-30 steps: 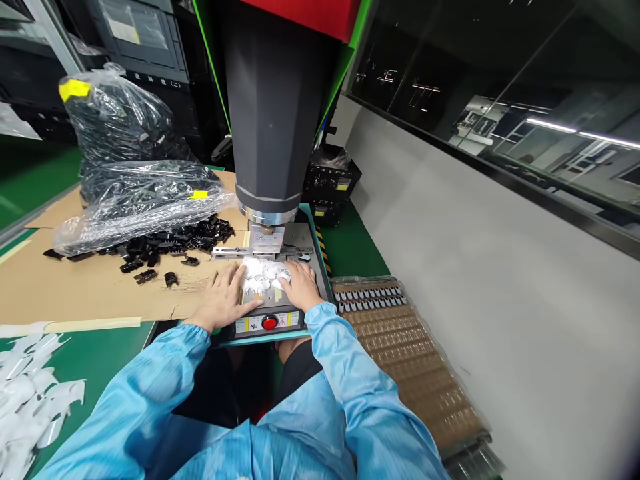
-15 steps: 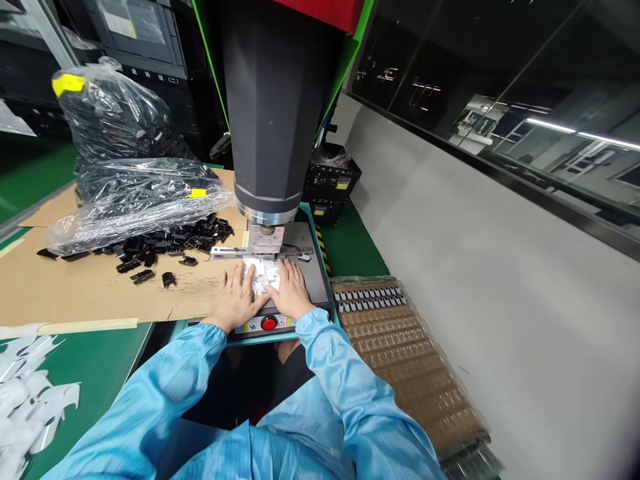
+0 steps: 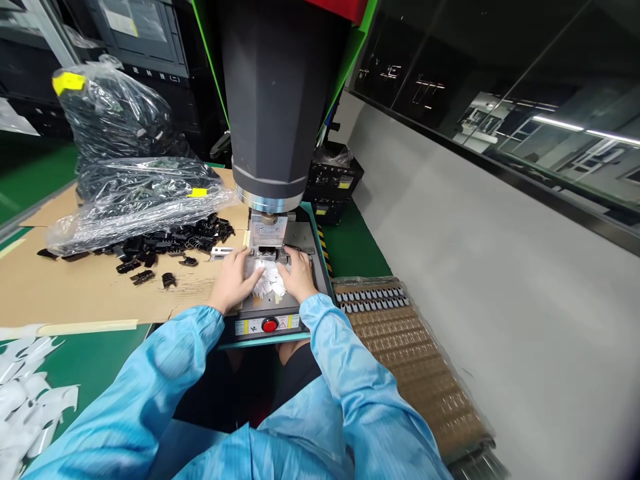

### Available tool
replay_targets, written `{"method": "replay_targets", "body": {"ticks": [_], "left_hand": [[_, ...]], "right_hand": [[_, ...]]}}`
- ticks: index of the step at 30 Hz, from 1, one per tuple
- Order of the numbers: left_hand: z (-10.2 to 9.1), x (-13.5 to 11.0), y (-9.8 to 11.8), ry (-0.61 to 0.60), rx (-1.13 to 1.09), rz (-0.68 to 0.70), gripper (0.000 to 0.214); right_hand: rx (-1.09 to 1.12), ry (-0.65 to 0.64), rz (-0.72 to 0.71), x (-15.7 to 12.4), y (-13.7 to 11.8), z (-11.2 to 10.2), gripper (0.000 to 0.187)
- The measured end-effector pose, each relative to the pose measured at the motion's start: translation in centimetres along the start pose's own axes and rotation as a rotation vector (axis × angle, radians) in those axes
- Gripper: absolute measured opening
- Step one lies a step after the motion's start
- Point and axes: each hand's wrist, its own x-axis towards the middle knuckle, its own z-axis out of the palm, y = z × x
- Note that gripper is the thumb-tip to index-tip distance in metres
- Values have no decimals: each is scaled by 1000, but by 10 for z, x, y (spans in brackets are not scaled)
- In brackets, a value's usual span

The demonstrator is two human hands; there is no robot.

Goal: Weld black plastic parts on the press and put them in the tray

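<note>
Both my hands rest on the base plate (image 3: 306, 237) of a press machine, just under its dark column (image 3: 274, 100). My left hand (image 3: 233, 280) lies at the left of a small heap of white pieces (image 3: 267, 281), fingertips reaching the metal fixture (image 3: 265, 252) below the horn. My right hand (image 3: 299, 274) sits at the right of the heap, fingers curled toward the same fixture. What the fingertips of either hand hold is too small to make out. A red button (image 3: 269, 325) is on the machine's front edge.
Loose black plastic parts (image 3: 165, 243) and plastic bags of them (image 3: 133, 197) lie on a cardboard sheet (image 3: 75, 290) to the left. A brown tray with rows of small parts (image 3: 400, 340) sits right of the machine. White pieces (image 3: 25, 407) lie at bottom left. A grey wall runs along the right.
Both hands slid forward from the white heap near the red button up to the fixture under the horn. The fingers went from flat to curled.
</note>
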Motion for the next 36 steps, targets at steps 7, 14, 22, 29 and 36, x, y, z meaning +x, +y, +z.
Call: {"method": "replay_targets", "body": {"ticks": [7,14,22,29,36], "left_hand": [[14,60,-9,-143,55,-24,46],[4,71,-4,-120,-236,-100,35],[-12,-28,45,-11,-940,-510,68],[-18,-101,85,15,-1164,-576,55],[-20,-113,90,-1,-1198,-560,47]], "right_hand": [[-24,-99,73,51,-13,13,39],[163,-35,106,62,-8,17,24],[798,142,189,-30,-13,2,38],[933,73,119,-117,-49,0,38],[923,77,136,-137,-53,-1,36]]}}
